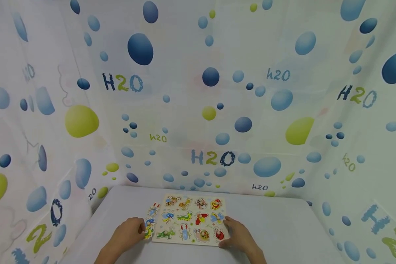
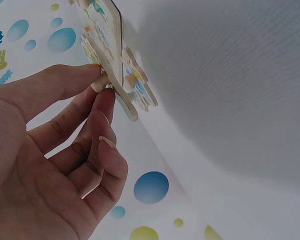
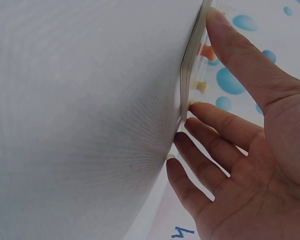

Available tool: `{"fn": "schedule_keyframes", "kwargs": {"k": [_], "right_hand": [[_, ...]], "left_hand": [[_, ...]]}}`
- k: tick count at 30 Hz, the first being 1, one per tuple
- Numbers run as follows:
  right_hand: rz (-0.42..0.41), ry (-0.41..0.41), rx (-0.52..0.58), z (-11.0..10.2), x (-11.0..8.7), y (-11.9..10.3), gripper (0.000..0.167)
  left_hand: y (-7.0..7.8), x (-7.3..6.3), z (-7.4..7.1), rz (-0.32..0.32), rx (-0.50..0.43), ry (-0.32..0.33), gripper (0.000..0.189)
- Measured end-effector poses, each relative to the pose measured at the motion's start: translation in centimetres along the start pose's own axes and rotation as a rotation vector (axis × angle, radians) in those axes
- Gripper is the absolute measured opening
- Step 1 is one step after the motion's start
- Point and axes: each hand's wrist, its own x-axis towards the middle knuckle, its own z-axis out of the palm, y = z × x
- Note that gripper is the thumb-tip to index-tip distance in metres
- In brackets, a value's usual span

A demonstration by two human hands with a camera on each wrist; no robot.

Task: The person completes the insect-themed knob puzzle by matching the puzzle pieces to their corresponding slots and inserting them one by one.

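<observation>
A wooden insect puzzle board (image 1: 175,240) lies on the table between my hands, its pictures facing up. My left hand (image 1: 128,230) is at the board's lower left, where thumb and fingertips pinch the knob of a green and yellow puzzle piece (image 1: 148,233). In the left wrist view that piece (image 2: 124,101) appears edge-on and tilted. Just above it lie a blue insect piece (image 1: 150,222) and a beetle piece (image 1: 153,209) with red pincers. My right hand (image 1: 239,234) rests against the board's right edge, thumb and fingers spread and fairly straight.
A white-covered table (image 1: 277,223) carries the board and pieces. Behind and at both sides hangs a white curtain (image 1: 181,121) printed with blue and green drops and H2O lettering. Knobs (image 3: 202,87) stick up from the board.
</observation>
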Motion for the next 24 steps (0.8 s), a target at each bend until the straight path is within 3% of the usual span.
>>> {"fn": "schedule_keyframes", "kwargs": {"k": [24], "right_hand": [[-0.04,0.012,0.005,-0.2,-0.3,0.0,0.088]], "left_hand": [[2.4,1.3,-0.1,0.091,0.006,0.069,0.017]]}}
